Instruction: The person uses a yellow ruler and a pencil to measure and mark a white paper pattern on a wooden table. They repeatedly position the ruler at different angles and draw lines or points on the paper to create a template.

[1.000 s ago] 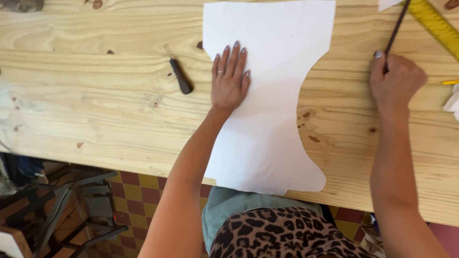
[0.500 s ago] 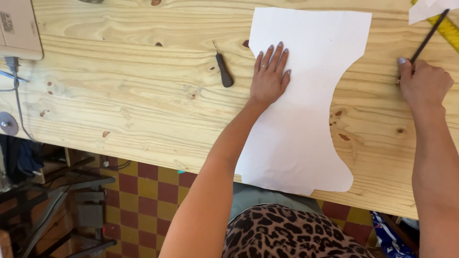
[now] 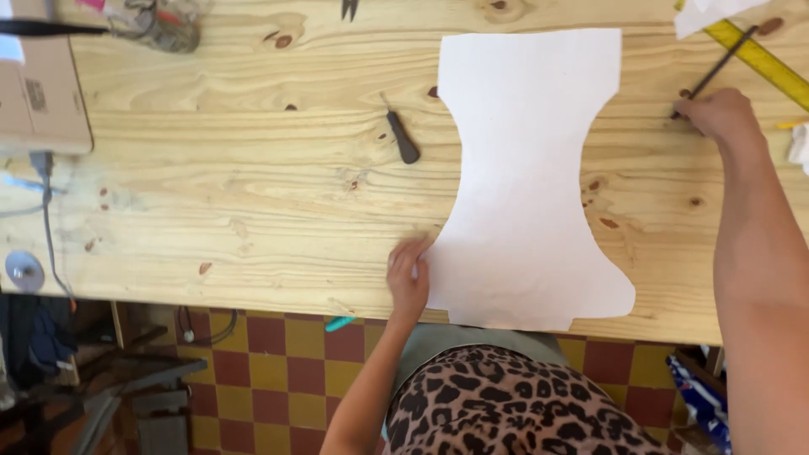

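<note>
Head view: two hands at a white paper pattern [image 3: 529,177] on a wooden table [image 3: 253,194].
Left hand [image 3: 408,275] pinches the pattern's lower-left edge near the table's front; right hand [image 3: 721,114] is closed around a dark pencil [image 3: 716,69].

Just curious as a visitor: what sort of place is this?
Probably a sewing or craft workshop: a white paper pattern lies on a wooden table, with a yellow ruler and a small dark-handled tool nearby.
</note>
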